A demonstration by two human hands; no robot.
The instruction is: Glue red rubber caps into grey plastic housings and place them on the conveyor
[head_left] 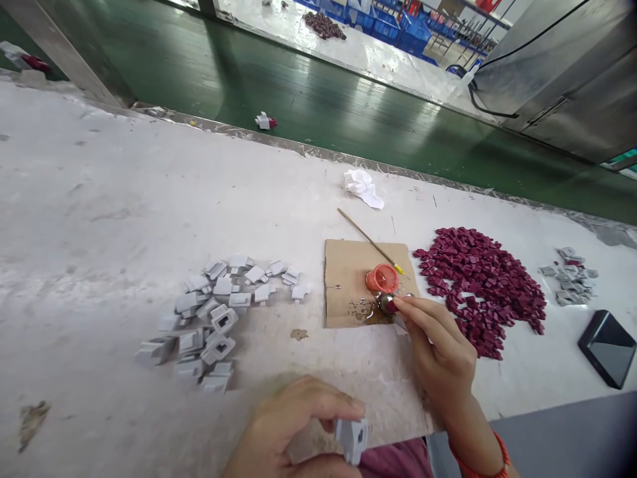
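My left hand (303, 425) is closed on a grey plastic part (352, 439) near the table's front edge. My right hand (440, 342) pinches a small dark red piece (391, 305) at a small round metal container (385, 303). That container stands on a stained cardboard sheet (343, 265), just in front of an orange-red cup (382, 279). A thin stick with a yellow tip (368, 238) lies across the back of the cardboard. Grey parts (223, 285) are piled at the left, and many dark red pieces (478, 279) at the right.
Crumpled white tissue (363, 187) lies behind the cardboard. At the right are a small grey pile (570, 277) and a black box-like object (607, 348). A green conveyor belt (318, 99) runs behind the table (124, 199), carrying a grey and red part (265, 121).
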